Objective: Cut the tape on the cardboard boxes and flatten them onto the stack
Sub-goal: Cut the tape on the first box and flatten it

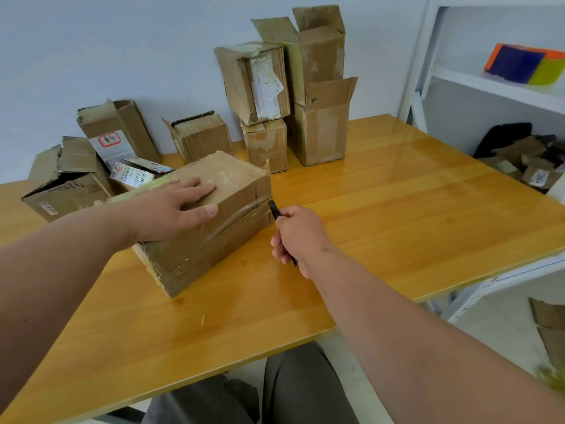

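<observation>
A taped brown cardboard box point(214, 240) lies on its side in the middle of the yellow wooden table point(397, 215). My left hand point(177, 206) presses flat on its top face, fingers straight and thumb over the front edge. My right hand point(298, 237) grips a black cutter point(274, 210), whose tip sits at the box's right edge where a clear tape strip point(238, 215) runs along the side seam.
Several more cardboard boxes stand along the wall: a tall stacked group point(293, 87) behind, smaller ones point(201, 136) and opened ones point(67, 182) at the left. A white shelf unit point(489, 87) stands on the right, with cardboard scraps point(529, 166) beyond the table and more point(550, 325) on the floor.
</observation>
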`<action>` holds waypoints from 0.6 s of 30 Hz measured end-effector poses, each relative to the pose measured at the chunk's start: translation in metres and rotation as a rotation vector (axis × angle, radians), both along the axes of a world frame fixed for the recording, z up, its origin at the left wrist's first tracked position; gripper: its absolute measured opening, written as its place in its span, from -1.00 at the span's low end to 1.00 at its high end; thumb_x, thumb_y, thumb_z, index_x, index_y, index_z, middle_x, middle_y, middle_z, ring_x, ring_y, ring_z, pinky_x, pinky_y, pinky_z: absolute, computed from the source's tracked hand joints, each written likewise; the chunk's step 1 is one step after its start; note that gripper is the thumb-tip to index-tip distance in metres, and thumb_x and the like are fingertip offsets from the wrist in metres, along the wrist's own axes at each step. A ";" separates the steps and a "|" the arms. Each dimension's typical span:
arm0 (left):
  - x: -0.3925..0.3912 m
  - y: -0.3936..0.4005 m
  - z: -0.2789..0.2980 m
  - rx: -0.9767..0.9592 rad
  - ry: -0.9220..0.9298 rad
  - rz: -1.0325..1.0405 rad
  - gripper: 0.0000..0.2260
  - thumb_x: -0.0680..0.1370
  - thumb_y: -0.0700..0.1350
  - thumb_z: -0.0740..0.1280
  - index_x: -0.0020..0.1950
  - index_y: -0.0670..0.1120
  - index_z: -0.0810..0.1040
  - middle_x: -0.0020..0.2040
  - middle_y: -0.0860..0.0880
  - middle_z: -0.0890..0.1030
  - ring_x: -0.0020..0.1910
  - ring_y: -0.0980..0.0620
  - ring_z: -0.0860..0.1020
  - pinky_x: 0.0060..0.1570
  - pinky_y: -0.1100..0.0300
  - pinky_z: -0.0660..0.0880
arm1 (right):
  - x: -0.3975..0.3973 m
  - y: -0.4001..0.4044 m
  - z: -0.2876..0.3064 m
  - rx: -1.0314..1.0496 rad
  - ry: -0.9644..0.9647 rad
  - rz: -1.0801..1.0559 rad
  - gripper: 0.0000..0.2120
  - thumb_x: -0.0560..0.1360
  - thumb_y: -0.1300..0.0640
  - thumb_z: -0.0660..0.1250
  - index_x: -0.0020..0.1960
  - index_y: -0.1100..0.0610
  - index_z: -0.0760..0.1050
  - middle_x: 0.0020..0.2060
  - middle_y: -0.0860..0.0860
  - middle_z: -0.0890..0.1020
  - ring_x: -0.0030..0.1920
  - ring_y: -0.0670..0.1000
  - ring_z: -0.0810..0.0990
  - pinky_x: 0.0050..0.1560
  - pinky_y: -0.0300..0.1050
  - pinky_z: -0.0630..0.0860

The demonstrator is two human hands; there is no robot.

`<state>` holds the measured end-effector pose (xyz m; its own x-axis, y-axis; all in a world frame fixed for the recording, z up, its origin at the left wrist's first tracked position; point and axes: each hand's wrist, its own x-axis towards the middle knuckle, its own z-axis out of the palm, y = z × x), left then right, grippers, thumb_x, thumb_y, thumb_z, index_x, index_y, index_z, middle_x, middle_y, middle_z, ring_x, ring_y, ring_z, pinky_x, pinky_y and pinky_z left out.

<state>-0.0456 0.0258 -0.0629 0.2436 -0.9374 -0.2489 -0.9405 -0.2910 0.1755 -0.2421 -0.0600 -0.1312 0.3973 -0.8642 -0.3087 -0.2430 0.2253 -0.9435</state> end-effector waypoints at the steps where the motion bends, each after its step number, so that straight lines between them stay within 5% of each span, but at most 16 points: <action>1: -0.001 0.000 0.000 0.006 -0.019 0.003 -0.28 0.41 0.51 -0.08 0.53 0.29 0.00 0.58 0.15 -0.04 0.56 0.06 -0.06 0.52 -0.06 -0.06 | 0.002 -0.001 0.001 0.010 0.002 -0.007 -0.67 0.65 0.28 0.08 0.35 0.08 0.40 -0.31 0.14 0.56 -0.48 0.00 0.48 -0.50 -0.15 0.37; 9: -0.002 -0.008 0.000 0.075 -0.045 0.028 -0.49 0.61 0.24 -0.05 0.54 0.25 -0.10 0.59 0.09 -0.14 0.56 -0.02 -0.14 0.51 -0.10 -0.15 | 0.017 -0.005 0.013 0.227 -0.132 -0.136 -0.63 0.61 0.34 0.06 0.38 0.17 0.39 -0.39 0.10 0.49 -0.53 -0.04 0.34 -0.55 -0.23 0.24; 18: -0.010 -0.010 0.001 0.115 -0.107 0.019 -0.47 0.62 0.23 -0.09 0.55 0.21 -0.16 0.59 0.04 -0.16 0.56 -0.08 -0.15 0.51 -0.09 -0.14 | 0.017 0.012 0.015 0.094 -0.100 -0.089 -0.75 0.60 0.37 0.08 -0.13 0.11 0.41 -0.39 0.13 0.50 -0.53 0.00 0.38 -0.46 -0.13 0.29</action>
<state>-0.0553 0.0156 -0.0621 0.2920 -0.8993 -0.3257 -0.9462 -0.3212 0.0387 -0.2250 -0.0476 -0.1164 0.3530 -0.8664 -0.3531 -0.1242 0.3307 -0.9355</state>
